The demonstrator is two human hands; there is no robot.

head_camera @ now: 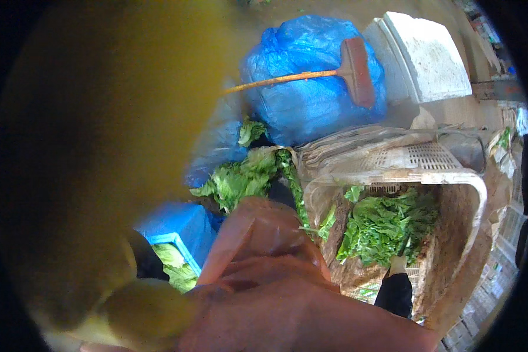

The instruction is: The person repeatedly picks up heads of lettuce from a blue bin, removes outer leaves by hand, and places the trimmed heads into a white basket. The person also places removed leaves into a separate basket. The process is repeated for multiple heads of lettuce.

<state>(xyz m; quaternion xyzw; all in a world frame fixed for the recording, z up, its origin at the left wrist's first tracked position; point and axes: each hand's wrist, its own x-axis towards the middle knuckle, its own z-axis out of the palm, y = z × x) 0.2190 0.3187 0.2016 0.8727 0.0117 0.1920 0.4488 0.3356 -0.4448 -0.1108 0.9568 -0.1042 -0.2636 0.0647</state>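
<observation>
A dark sleeve [395, 292] reaches into the white plastic basket [422, 177] at the right. At its end my right hand [398, 265] shows only as a small pale patch against leafy greens [378, 229]. Its fingers are hidden, so whether it grips the leaves cannot be told. A huge blurred yellow shape [167, 110] fills the left side, very close to the lens. It looks like my left hand in a glove, but its fingers are not clear. Below the camera a reddish-brown apron [273, 299] covers my lap. Loose green leaves [246, 178] lie beyond my knees.
A blue crate [180, 248] holding pale green heads stands at the left. Ahead is a bulging blue plastic bag [308, 105], with a broom [356, 72] lying across it. White foam boards [435, 57] stand behind. Flattened brown sacking [334, 147] lies beside the basket.
</observation>
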